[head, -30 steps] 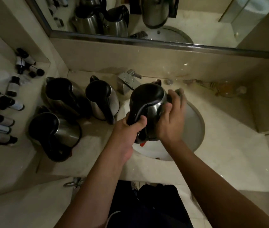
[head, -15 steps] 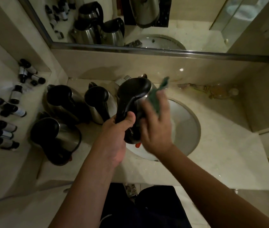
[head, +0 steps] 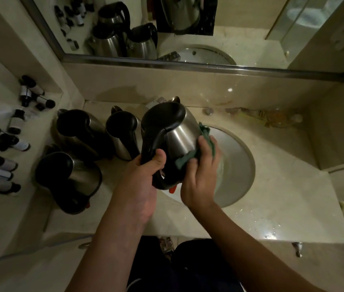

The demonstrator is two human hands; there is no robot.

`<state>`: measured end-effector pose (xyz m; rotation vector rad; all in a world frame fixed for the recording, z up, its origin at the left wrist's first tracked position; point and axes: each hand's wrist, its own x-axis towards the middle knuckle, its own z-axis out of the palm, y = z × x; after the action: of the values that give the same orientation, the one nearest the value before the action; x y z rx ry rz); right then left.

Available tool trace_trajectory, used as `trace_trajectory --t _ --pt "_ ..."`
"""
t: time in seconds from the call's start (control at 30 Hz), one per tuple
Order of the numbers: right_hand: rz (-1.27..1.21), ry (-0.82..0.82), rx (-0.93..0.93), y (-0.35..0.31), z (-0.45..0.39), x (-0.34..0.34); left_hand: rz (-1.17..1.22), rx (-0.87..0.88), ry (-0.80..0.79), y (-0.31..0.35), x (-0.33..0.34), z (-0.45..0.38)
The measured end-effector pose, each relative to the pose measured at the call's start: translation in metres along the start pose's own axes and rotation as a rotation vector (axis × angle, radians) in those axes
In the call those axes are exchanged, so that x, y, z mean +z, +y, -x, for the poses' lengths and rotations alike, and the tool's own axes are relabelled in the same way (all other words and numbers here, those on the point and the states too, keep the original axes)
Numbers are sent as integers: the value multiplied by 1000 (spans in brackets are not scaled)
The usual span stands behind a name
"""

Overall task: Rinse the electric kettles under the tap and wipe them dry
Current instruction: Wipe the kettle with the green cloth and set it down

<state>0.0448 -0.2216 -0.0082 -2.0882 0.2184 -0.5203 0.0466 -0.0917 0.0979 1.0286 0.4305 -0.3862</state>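
Dim bathroom: beige marble counter (head: 282, 199) under a steel-framed wall mirror (head: 251, 28).

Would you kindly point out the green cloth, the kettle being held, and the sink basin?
green cloth (head: 206, 137): head view, on the fold above the right hand's knuckles.
held kettle (head: 179, 135): head view, on its bare steel side.
sink basin (head: 237, 163): head view, on the bare inner wall, right of the hands.

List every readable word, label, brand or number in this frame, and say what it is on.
No text can be read in this frame.
Small bottles on the left ledge: pale labels, too small and blurred to read.
Held kettle, gripped by the left hand and wiped with the green cloth in the right hand: no marking shows.
Three kettles on the counter: no marking shows.
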Motion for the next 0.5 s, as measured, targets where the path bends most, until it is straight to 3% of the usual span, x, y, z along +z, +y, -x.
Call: trace_trajectory --t 0.1,0.13,0.23,0.3,0.37,0.43,0.5 --pt "-107 106 392 -14 -28 3 -33 27 30 0 3 1" --pt "-99 84 370 -20 -30 1 -21 32 27 1 2 -1" --pt "-49 -11 39 -39 -11 1 73 3 18 4 0 -6" --pt "-17 5 -20 -29 -7 2 58 5 6 4 1 -5" --pt "-61 92 190 -17 -25 3 -4 39 -7 3 -1 -3" --pt "-117 71 447 -10 -43 1 -48 64 -10 4 -1 -2" --pt "-115 41 429 -17 -47 2 -53 73 -17 4 0 -4"
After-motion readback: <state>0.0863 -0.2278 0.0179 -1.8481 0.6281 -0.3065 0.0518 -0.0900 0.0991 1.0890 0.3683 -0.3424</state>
